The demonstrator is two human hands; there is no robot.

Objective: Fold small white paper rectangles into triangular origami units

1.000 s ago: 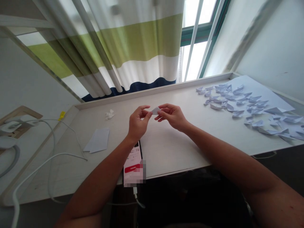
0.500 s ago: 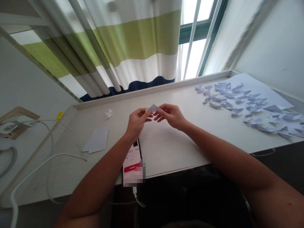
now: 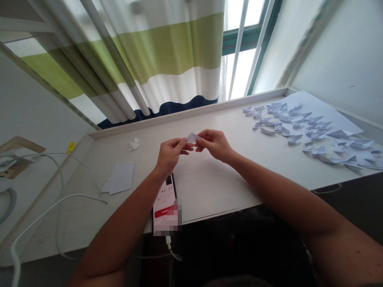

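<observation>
A small folded piece of white paper [image 3: 192, 137] is held up above the desk, its pointed corner facing away from me. My left hand [image 3: 171, 153] pinches its left side between thumb and fingers. On the right side, my right hand [image 3: 214, 144] grips it the same way, thumb on top. The fingers hide the paper's lower part. To the right lie several folded paper boats [image 3: 295, 121], some of them on a large white sheet [image 3: 329, 109]. A few flat paper rectangles [image 3: 121, 178] rest on the left of the desk.
Below my left wrist a phone [image 3: 164, 203] with a timer on screen lies at the desk's front edge, a cable plugged in. A crumpled white scrap [image 3: 134, 144] sits at the back left. White cables [image 3: 80, 197] cross the left side. A raised rim [image 3: 191, 113] borders the back.
The folded paper has turned slightly in my fingers and shows a narrower point. My hands stay nearly in place. The view has shifted a little.
</observation>
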